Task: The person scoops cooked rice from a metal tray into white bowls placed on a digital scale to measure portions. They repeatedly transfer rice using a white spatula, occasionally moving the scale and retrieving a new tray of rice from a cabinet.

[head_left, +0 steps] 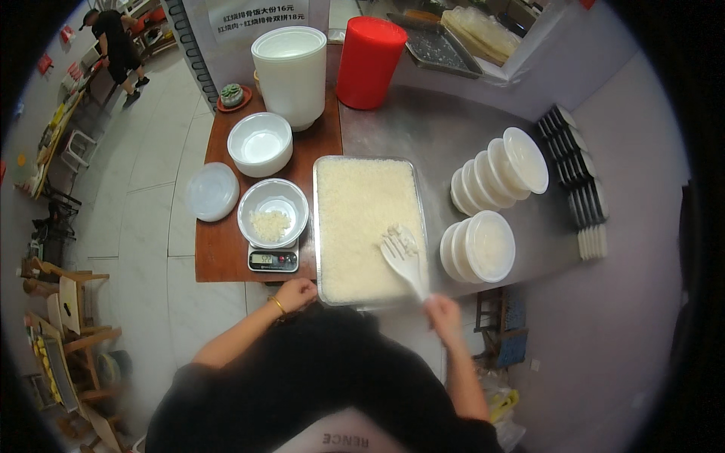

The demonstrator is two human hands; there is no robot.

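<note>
My right hand (444, 317) is closed round the handle of a white slotted plastic rice spatula (404, 263), whose head is over the right side of a metal tray (315, 226) full of cooked white rice (362, 209). Some rice clings about its prongs. My left hand (297, 294) rests by the tray's near left corner with curled fingers; whether it grips the edge cannot be told. Left of the tray, a white plastic bowl (298, 198) with a small heap of rice (271, 225) stands on a digital kitchen scale (273, 261) with a lit display.
An empty white bowl (260, 141), stacked bowls (290, 85), round lids (213, 191) and a small succulent (231, 95) stand left. Behind is a red cylindrical container (371, 62). Lidded rice bowls stand right in two leaning stacks (498, 170) (478, 246). A person (113, 45) stands far left.
</note>
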